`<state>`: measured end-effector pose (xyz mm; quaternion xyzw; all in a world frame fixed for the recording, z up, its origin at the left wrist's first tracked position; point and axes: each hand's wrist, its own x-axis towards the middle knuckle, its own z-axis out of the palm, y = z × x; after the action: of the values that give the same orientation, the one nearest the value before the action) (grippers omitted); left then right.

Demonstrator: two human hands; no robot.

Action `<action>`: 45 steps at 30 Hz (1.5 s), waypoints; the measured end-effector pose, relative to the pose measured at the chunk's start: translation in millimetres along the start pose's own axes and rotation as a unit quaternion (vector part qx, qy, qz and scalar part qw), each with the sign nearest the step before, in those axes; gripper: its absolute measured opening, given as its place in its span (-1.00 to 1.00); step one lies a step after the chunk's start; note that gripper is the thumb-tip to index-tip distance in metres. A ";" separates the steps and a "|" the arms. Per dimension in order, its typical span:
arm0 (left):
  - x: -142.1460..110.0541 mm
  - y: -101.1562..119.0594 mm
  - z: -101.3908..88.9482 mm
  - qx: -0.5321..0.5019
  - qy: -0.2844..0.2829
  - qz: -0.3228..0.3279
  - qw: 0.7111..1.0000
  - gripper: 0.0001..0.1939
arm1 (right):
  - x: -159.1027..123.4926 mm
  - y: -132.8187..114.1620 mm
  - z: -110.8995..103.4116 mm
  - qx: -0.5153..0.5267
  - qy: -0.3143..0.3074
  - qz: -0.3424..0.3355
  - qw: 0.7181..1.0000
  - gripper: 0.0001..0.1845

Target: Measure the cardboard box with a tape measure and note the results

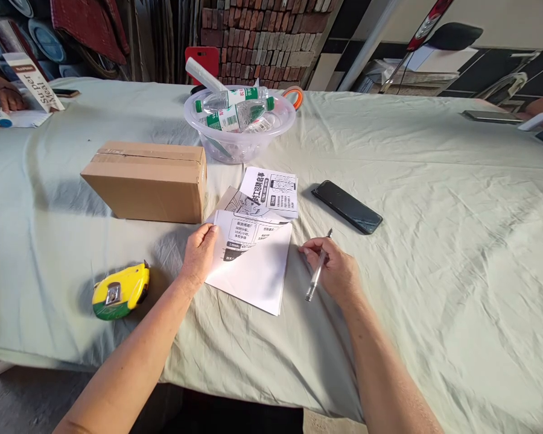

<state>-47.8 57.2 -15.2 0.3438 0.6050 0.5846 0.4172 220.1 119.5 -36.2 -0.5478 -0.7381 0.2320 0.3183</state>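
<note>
Pale green cloth (443, 265) to begin with, spread wide and wrinkled, far to near! Next, spotted a clear plastic basin (239, 147) at the far side, loaded with green-capped bottles (228, 119), probably gathered there to stop any rolling. Then came upon a brown cardboard box (151, 184), left of centre, taped shut, seemingly parked there to leave the near middle free. On to the action: found printed sheets (253, 283) between both hands, pinched at the left edge by the left hand (200, 253), with the thumb on top, likely to steady the loose pile. Out to the right, noted a black phone (347, 207), laid flat and slanted, clear of the sheets. Near left, picked out a yellow-and-green tape measure (120, 292), touched by neither hand. Slimmest of all, caught sight of a pen (314, 280), grasped in the right hand (337, 271) between thumb and fingers, just right of the sheets, tilted off them, apparently to avoid a stray mark.
</note>
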 end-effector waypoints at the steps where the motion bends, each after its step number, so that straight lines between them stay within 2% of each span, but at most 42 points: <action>1: 0.1 -0.3 -0.1 -0.001 -0.001 -0.001 1.000 -0.73 | -0.1 0.0 0.0 0.001 -0.001 0.001 1.000 -0.87; 8: 2.4 -3.5 -1.4 -0.008 0.005 -0.001 1.000 -0.73 | -0.4 -3.8 -0.9 0.015 -0.005 0.007 1.000 -0.88; 13: 5.0 -3.3 -2.2 -0.060 0.006 -0.013 0.998 -0.73 | -0.6 -7.3 -1.7 0.018 -0.010 0.008 1.000 -0.88; 17: 6.2 1.2 -2.5 -0.103 0.026 -0.042 0.993 -0.71 | 0.3 -7.9 -1.2 0.024 -0.003 -0.007 1.000 -0.88; 22: 11.7 0.8 -10.2 -0.103 0.038 -0.051 0.993 -0.68 | 0.2 -9.2 0.5 0.021 0.012 -0.034 0.999 -0.88; 25: 17.2 -2.6 -17.9 -0.084 0.043 -0.034 0.995 -0.65 | -2.7 -13.7 4.7 0.010 0.030 -0.081 0.996 -0.87; 28: 21.6 -6.2 -22.7 -0.069 0.051 -0.018 0.996 -0.64 | -7.0 -25.0 11.8 0.015 0.035 -0.176 0.984 -0.84; 31: 23.6 -8.3 -22.9 -0.072 0.055 -0.012 0.996 -0.64 | -11.3 -42.7 19.6 0.010 0.010 -0.284 0.959 -0.77; 34: 22.8 -7.0 -20.3 -0.094 0.060 -0.010 0.994 -0.66 | -14.7 -60.3 27.3 -0.009 -0.022 -0.349 0.937 -0.66; 38: 19.4 -2.3 -15.9 -0.125 0.060 -0.023 0.990 -0.69 | -16.2 -70.9 37.2 -0.055 -0.043 -0.373 0.925 -0.59; 45: 15.7 0.0 -13.8 -0.128 0.039 -0.017 0.991 -0.69 | -11.0 -64.8 46.8 -0.082 -0.072 -0.371 0.922 -0.50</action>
<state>-66.8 65.6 -17.3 0.2542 0.5470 0.6628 0.4437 145.6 90.4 -26.0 -0.2408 -0.9257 0.0745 0.2819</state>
